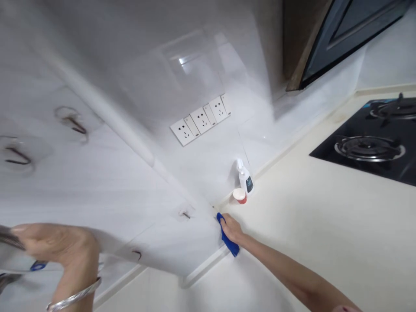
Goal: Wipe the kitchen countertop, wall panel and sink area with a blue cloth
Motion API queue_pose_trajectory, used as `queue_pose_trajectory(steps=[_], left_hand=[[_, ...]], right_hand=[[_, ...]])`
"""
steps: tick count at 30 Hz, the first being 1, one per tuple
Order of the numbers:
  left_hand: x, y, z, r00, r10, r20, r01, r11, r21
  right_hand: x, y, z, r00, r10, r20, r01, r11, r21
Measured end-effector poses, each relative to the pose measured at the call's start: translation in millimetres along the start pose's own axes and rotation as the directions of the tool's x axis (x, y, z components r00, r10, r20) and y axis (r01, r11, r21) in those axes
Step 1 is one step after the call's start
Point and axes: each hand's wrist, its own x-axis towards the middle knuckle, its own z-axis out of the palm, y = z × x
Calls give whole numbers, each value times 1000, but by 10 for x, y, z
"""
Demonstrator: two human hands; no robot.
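Head camera: we see our right hand (232,227) closed on a blue cloth (231,245), which sits low at the tiled wall (107,186), beside the corner where the tabletop (308,216) meets it. The cloth hangs out below our fingers, its lower end near the base strip (206,268) along the wall's foot. Our left hand (48,242), above a silver bangle (76,299), is raised at the left edge of the view; its fingertips meet a greyish thing (9,238) cut off by the frame, and we cannot tell whether they grip it.

Just beyond the right hand, a red-and-white tub (239,196) and a white spray bottle (245,178) stand close together by the back wall, so room is tight on that side. To the right of them, we have a wide bare stretch of tabletop reaching to the black edge of the gas hob (328,149). A row of sockets (201,119) sits on the wall above the bottle, and the lower edge of a dark cabinet (351,39) overhangs at upper right. Between our two hands, a small hook (185,214) juts from the wall.
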Motion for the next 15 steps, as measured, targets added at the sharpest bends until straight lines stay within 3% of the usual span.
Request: queue_pose_trajectory(steps=[4, 6, 10, 15], left_hand=[[-142, 76, -83, 999, 15, 28, -15, 999, -29], [-196, 121, -145, 999, 15, 48, -13, 999, -32], [-249, 188, -274, 995, 20, 101, -21, 1000, 7], [-231, 238, -454, 975, 41, 220, -65, 993, 103]], right_hand=[[256, -684, -342, 979, -191, -76, 195, 979, 49], [364, -1135, -578, 928, -333, -169, 353, 930, 104], [477, -2142, -1153, 745, -570, -347, 650, 737, 186], [505, -3209, -1808, 538, -726, -428, 840, 502, 205]])
